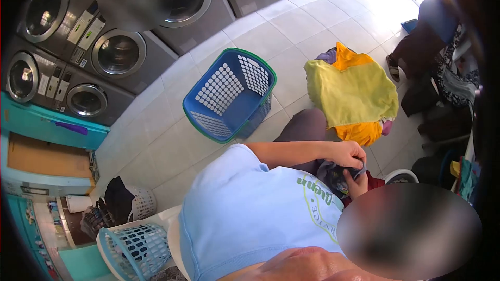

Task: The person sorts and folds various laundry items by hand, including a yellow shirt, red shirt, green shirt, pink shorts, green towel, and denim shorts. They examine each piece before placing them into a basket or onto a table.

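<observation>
My left hand [348,154] reaches across in front of my light blue shirt, its fingers pinched on a dark patterned garment [333,178]. Just below it, my right hand [357,184] grips the same garment by its edge; my right forearm is hidden behind a blurred patch. The garment is bunched up, so its kind does not show. Some dark red cloth [376,181] lies right beside my right hand. Beyond my hands is a heap of laundry, with a yellow-green cloth [354,91] spread over orange cloth [364,134].
A blue laundry basket [266,105] with a green rim stands on the tiled floor [291,31]. Front-loading machines [119,52] line the upper left. A light blue basket [139,247] and a white basket [143,203] with dark cloth stand lower left. Dark clothes [424,52] are at right.
</observation>
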Demonstrator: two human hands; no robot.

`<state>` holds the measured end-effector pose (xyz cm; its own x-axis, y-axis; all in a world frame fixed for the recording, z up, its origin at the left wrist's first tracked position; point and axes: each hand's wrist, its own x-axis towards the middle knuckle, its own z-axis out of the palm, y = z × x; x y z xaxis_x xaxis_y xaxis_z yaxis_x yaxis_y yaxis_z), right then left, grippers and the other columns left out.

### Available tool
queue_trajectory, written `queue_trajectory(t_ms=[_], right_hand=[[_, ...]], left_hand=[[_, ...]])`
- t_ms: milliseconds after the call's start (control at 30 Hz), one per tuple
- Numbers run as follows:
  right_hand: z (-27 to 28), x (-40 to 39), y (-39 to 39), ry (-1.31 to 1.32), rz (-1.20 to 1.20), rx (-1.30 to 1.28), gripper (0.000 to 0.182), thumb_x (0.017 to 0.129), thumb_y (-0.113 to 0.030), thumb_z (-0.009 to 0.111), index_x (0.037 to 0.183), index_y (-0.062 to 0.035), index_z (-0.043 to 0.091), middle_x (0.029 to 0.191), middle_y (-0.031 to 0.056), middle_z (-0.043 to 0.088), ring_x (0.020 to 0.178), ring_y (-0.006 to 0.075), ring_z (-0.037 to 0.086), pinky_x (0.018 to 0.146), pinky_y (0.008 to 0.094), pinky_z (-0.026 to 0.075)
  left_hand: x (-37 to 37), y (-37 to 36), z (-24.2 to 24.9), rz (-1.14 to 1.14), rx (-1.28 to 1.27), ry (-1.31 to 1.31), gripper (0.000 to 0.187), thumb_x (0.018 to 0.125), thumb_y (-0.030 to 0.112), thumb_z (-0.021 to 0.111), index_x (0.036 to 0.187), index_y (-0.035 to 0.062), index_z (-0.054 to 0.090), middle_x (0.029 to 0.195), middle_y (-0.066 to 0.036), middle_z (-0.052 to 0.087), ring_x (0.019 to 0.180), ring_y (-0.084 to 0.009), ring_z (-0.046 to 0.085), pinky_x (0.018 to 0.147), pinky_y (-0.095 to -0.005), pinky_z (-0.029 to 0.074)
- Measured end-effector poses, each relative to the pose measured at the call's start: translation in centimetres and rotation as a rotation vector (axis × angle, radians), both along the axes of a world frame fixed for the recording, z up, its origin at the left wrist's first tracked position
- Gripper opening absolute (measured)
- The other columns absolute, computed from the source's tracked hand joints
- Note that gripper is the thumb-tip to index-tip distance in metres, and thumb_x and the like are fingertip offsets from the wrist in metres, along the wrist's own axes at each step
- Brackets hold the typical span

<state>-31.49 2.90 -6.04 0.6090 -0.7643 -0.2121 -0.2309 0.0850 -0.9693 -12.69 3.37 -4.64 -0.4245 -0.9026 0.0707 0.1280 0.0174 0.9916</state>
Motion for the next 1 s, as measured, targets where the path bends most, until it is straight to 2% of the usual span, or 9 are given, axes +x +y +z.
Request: queue_trajectory(t_ms=[133,267,333,433,567,667,800,867,1000], right_hand=[[-2.3,-2.9,-2.2,0.632,0.086,-0.088,0.025,0.089,-0.019,0.059,0.1,0.0033,0.06,0.088,0.0033,0.063,0.078,0.0095,0.055,0.069,0.0267,0.043],[-1.2,-6.2,-2.1,-0.026,-0.075,0.457,0.03,0.092,-0.024,0.055,0.104,0.0026,0.062,0.093,0.0032,0.064,0.083,0.0115,0.057,0.072,0.028,0.044],[2.6,-4.6,-1.0,-0.425,-0.096,0.598,0.044,0.094,-0.035,0.049,0.116,0.0032,0.057,0.109,0.0116,0.062,0.104,0.0226,0.057,0.094,0.0354,0.04],[1.6,-4.7,-1.4,-1.105,-0.005,0.692,0.062,0.095,-0.048,0.041,0.128,0.0045,0.046,0.131,0.0186,0.05,0.124,0.0327,0.044,0.108,0.0456,0.028],[2.9,-3.2,-1.3,-1.221,-0.171,0.764,0.058,0.094,-0.048,0.04,0.122,0.0017,0.052,0.124,0.0158,0.056,0.116,0.0307,0.05,0.104,0.0447,0.034],[3.7,-2.7,-2.2,-1.105,-0.245,0.702,0.049,0.094,-0.04,0.045,0.124,-0.0003,0.05,0.12,0.0143,0.058,0.11,0.0282,0.055,0.099,0.0417,0.041],[-0.7,-7.1,-6.0,-1.078,-0.051,0.69,0.045,0.094,-0.038,0.042,0.113,-0.0001,0.057,0.11,0.0143,0.063,0.102,0.0279,0.059,0.094,0.0429,0.045],[-0.2,-8.0,-5.7,-0.853,-0.549,0.745,0.041,0.093,-0.033,0.043,0.11,0.0002,0.06,0.105,0.0144,0.065,0.098,0.0278,0.062,0.091,0.0429,0.047],[7.7,-8.5,-6.1,-0.936,-0.418,0.527,0.029,0.082,-0.021,0.059,0.103,-0.0003,0.06,0.092,0.0079,0.065,0.089,0.0188,0.063,0.083,0.0345,0.05]], left_hand=[[2.0,0.0,3.0,0.032,-0.147,-0.239,0.028,0.077,0.023,0.071,0.096,0.0039,0.062,0.08,-0.006,0.061,0.076,-0.0154,0.06,0.068,-0.0282,0.047],[2.6,-0.9,-5.2,0.18,-0.302,-0.748,0.041,0.065,0.02,0.078,0.101,0.0082,0.062,0.081,-0.009,0.061,0.079,-0.025,0.062,0.068,-0.0361,0.048],[1.8,-1.2,-10.4,0.272,-0.223,-0.944,0.044,0.064,0.018,0.076,0.104,0.0095,0.062,0.085,-0.01,0.062,0.084,-0.0272,0.062,0.069,-0.039,0.049],[0.8,-0.3,-13.3,0.208,0.2,-0.693,0.024,0.074,0.022,0.07,0.094,0.0096,0.067,0.083,-0.01,0.068,0.082,-0.0271,0.066,0.067,-0.0409,0.051],[-1.3,1.3,-5.8,-0.019,0.909,0.024,0.026,0.082,0.023,0.059,0.104,0.0094,0.064,0.105,-0.007,0.067,0.091,-0.018,0.065,0.078,-0.0401,0.053],[-1.2,1.2,-3.4,-0.139,0.983,0.683,0.033,0.085,0.024,0.059,0.111,0.0036,0.06,0.108,-0.008,0.066,0.093,-0.0199,0.064,0.085,-0.0396,0.052],[3.4,1.4,7.3,-0.11,0.598,1.039,0.035,0.087,0.028,0.059,0.11,0.0024,0.061,0.102,-0.013,0.067,0.091,-0.0247,0.065,0.086,-0.04,0.05],[3.7,1.1,8.7,-0.319,0.492,0.404,0.034,0.086,0.029,0.06,0.106,0.002,0.062,0.096,-0.014,0.066,0.087,-0.0265,0.065,0.081,-0.0404,0.05],[3.1,-1.0,10.3,-0.622,-0.049,-0.82,0.033,0.086,0.032,0.061,0.097,0.0013,0.065,0.085,-0.016,0.064,0.08,-0.0302,0.064,0.072,-0.0413,0.049]])
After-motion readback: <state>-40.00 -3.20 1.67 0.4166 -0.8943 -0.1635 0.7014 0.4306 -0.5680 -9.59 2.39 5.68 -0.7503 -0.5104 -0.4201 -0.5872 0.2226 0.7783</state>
